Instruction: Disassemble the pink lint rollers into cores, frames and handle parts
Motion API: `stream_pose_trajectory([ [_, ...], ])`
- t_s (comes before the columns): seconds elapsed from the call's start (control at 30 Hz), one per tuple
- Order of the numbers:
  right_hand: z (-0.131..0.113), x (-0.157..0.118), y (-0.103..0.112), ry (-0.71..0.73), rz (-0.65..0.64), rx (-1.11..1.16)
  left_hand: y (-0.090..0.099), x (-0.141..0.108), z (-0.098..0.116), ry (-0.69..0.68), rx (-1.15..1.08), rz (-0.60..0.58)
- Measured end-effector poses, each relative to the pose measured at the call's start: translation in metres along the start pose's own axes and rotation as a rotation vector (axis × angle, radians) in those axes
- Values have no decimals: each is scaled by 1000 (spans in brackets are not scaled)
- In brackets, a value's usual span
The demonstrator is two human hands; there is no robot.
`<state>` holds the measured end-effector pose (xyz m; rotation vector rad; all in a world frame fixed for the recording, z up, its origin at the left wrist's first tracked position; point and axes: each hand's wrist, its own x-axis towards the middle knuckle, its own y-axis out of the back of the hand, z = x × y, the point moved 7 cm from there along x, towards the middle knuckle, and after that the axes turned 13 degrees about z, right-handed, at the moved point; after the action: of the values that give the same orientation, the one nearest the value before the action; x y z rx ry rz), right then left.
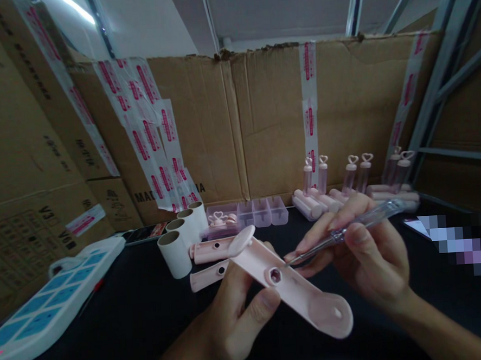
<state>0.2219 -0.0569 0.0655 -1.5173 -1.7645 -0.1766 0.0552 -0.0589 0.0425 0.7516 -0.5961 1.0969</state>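
Note:
A long pink plastic piece with rounded ends and a central hole is tilted in my left hand, whose thumb presses on its edge beside the hole. My right hand is closed around a screwdriver with a clear handle. The screwdriver's thin metal tip points left, close to the hole; whether it touches the piece I cannot tell. Behind my left hand lie two similar pink pieces, each with a dark round spot.
White cardboard tubes stand in a row at centre left, beside a clear purple compartment box. Pink cylinders with heart-topped tubes stand back right. A white power strip lies left; cardboard walls the back.

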Motion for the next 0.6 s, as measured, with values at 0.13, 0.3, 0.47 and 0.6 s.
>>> stream_pose_trajectory([
  [0.13,-4,-2,0,55,23,4,-1,4,5,-42,-37,1],
  [0.3,-4,-2,-2,52,0,-10,-2,6,6,-31,-15,-22],
  [0.47,-5,-2,-1,61,-9,-14,-3,4,4,-37,-38,-19],
  [0.6,-2,-2,1,21,5,-35,-4,5,3,-30,-44,-17],
])
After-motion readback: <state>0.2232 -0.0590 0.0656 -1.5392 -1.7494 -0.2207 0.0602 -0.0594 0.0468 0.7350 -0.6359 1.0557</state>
